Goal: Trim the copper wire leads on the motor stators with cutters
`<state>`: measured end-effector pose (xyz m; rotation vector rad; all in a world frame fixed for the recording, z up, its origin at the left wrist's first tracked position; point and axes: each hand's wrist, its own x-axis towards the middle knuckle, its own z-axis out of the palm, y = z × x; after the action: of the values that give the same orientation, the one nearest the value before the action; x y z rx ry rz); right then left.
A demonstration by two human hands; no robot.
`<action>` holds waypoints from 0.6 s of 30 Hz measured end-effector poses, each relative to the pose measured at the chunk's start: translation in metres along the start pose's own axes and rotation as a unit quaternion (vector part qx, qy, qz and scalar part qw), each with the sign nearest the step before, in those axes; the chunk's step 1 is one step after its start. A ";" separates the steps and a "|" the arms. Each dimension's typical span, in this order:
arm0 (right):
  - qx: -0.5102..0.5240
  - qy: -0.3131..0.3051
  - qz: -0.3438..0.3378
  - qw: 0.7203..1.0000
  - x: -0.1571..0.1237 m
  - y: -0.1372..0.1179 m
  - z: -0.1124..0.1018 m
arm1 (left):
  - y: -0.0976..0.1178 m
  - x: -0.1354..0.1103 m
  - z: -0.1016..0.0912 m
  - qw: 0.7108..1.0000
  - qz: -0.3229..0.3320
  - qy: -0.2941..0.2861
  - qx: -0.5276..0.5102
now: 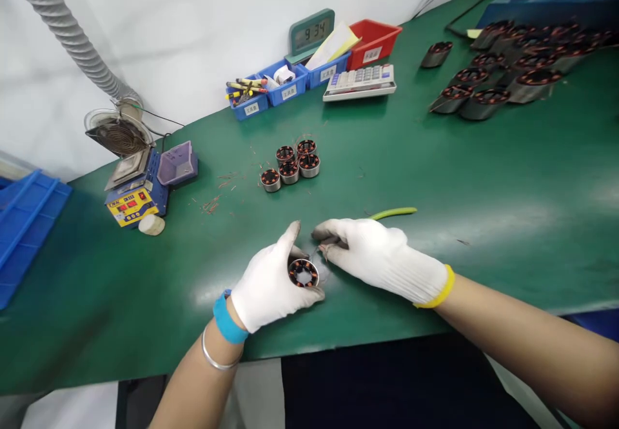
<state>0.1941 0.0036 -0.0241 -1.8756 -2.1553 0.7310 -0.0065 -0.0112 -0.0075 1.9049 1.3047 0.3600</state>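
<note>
Both my hands wear white knit gloves near the front edge of the green table (435,177). My left hand (271,280) is closed round a small round motor stator (304,272) with copper windings, its open end facing up toward me. My right hand (382,255) is closed in a pinch right beside the stator, its fingertips on thin copper wire ends at the stator's rim. A green-handled tool (394,212) lies on the table just behind my right hand.
Several stators (290,164) stand grouped mid-table, with wire scraps (213,203) to their left. A soldering station (135,200), fume hose (68,29), blue crate (24,222), blue bins (271,90), red bin (374,42), clock (312,31), calculator (360,82) and many larger stators (503,68) ring the back.
</note>
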 end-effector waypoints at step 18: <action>-0.036 0.002 0.021 0.999 -0.038 0.009 -0.011 | -0.003 0.000 0.002 1.000 -0.010 0.013 0.004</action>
<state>0.2140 -0.0299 -0.0120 -1.9619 -2.1750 0.6653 -0.0072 -0.0118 -0.0107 1.8980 1.3422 0.3713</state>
